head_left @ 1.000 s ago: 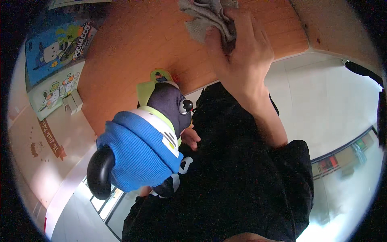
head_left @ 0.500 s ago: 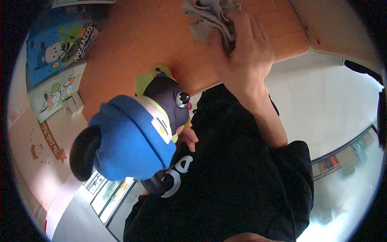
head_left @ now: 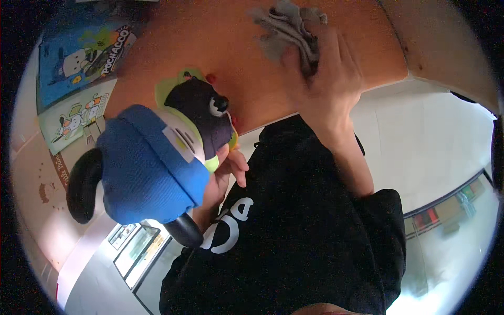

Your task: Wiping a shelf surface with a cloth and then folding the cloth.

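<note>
A toy figure in a ribbed blue beanie (head_left: 147, 163), with dark cloth, lime-green parts and glossy black limbs, is held tilted by my left hand (head_left: 228, 170), which is partly hidden behind it with its fingers curled. My right hand (head_left: 331, 89) presses on a crumpled grey cloth (head_left: 291, 34) atop the orange wooden surface (head_left: 231, 31), fingers bent around it and slightly blurred. A light-green piece (head_left: 168, 89) shows beside the figure's head.
Blue cartoon packaging (head_left: 79, 68), a pale-green cartoon item (head_left: 79, 118) and small blocks (head_left: 94, 131) lie at the left, by a pink printed surface (head_left: 47, 191). My black clothing fills the lower middle. A pale floor or wall shows at right.
The toy and my left hand have moved up and to the left, exposing more of that hand. My right hand and the grey cloth have shifted slightly to the right.
</note>
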Available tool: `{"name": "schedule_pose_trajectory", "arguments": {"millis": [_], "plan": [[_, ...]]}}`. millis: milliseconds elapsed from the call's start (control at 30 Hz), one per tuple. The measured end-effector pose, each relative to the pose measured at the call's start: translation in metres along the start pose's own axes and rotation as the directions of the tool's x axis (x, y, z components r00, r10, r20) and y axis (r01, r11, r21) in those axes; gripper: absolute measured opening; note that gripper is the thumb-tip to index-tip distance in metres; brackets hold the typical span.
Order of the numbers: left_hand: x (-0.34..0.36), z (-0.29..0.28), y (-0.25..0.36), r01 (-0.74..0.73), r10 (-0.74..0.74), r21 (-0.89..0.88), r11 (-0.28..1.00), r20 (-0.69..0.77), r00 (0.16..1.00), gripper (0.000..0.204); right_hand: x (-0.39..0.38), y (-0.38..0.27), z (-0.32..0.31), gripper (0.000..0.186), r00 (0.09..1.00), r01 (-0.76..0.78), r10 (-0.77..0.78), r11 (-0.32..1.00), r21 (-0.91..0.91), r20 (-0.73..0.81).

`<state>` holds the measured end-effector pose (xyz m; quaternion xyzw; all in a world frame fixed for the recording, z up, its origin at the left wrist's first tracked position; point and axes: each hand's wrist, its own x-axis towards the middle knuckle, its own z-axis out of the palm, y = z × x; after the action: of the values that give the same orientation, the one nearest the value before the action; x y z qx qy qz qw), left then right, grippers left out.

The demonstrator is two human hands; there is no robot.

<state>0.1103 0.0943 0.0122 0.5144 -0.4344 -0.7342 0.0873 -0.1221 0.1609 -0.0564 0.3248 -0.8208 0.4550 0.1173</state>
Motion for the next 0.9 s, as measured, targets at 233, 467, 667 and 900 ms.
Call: {"name": "schedule_pose_trajectory", "arguments": {"millis": [233,467,667,900], "plan": [[0.015,-0.005,0.018,-0.139,0.139,-0.025,0.99,-0.01,0.99,0.027,0.001,-0.001,-0.003,0.038,0.999,-0.019,0.019,1.0,-0.017,0.034],[0.038,-0.018,0.03,-0.203,0.203,-0.081,0.976,-0.006,0.979,0.023,0.003,-0.003,-0.004,0.038,0.999,-0.022,0.023,0.999,-0.032,0.042],[0.061,-0.02,0.039,-0.205,0.2,-0.124,0.971,-0.053,0.978,0.03,0.003,-0.001,-0.004,0.037,0.996,-0.055,0.058,0.997,-0.046,0.069],[0.088,-0.035,0.044,-0.154,0.151,-0.071,0.986,-0.044,0.988,0.03,0.007,0.002,-0.008,0.036,0.996,-0.051,0.051,0.999,0.005,0.079]]}}
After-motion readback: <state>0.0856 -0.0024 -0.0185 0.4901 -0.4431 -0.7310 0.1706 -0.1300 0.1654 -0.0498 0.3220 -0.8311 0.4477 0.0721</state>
